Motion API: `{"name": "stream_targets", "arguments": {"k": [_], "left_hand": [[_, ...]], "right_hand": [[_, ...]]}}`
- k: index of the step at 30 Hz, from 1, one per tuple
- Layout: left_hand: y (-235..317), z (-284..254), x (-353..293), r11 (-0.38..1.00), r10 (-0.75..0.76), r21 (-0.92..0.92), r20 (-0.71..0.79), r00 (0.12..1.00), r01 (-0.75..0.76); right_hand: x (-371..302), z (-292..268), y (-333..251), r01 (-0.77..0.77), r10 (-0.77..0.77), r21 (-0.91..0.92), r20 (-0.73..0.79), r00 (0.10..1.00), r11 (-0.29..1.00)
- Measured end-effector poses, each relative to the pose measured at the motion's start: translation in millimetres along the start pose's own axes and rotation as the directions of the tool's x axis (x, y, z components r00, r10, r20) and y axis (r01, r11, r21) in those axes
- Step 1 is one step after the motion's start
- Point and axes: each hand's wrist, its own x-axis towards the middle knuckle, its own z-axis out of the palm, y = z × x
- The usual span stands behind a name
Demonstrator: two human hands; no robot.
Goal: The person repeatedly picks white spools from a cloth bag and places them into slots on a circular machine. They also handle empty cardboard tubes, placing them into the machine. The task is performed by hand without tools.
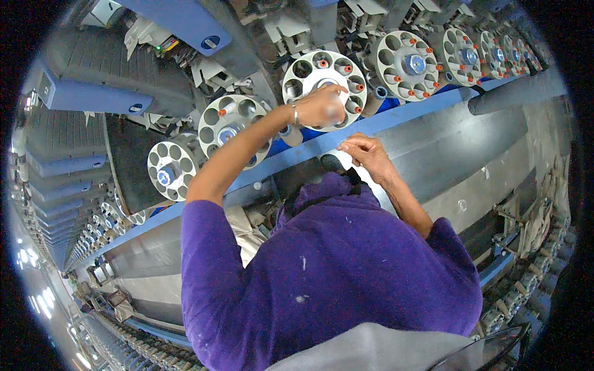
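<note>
Grip: left hand (327, 105) blurred at white round magazine (323, 79) | right hand (366, 150) contents unclear

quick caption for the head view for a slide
Left hand reaches a white round holed magazine; right hand rests by the blue rail.

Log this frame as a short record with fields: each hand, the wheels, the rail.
left hand: raised to a white holed wheel, fingertips at its hub; bracelet on the wrist
right hand: on the blue rail, fingers pinched; what it holds is too small to tell
wheels: a row along the machine, some holes with orange-tipped bobbins
clothing: purple top
</note>
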Motion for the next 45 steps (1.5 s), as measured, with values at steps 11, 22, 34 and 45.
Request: {"name": "stream_targets", "arguments": {"k": [11, 22, 34, 45], "left_hand": [[71.7, -126.9, 11.1, 0.967, 0.035, 0.206, -0.689, 0.723, 0.149], [-10.1, -33.6, -62.4, 0.773, -0.252, 0.204, -0.771, 0.586, 0.601], [301.0, 361.5, -373.3, -0.506, -0.404, -0.635, -0.422, -0.811, 0.583], [389.9, 521.7, -433.5, -0.237, -0.792, -0.725, -0.241, -0.561, 0.646]], "right_hand": [[84.8, -86.4, -71.4, 0.418, -0.454, -0.178, -0.387, 0.803, 0.891], [173.8, -48.8, -34.9, 0.27, -0.739, -0.913, -0.049, 0.671, 0.306], [-19.0, 240.2, 103.4, 0.838, -0.053, -0.17, 0.972, 0.23, 0.518], [-162.7, 360.9, 333.5, 0.894, 0.444, 0.333, 0.781, -0.439, 0.299]]}}
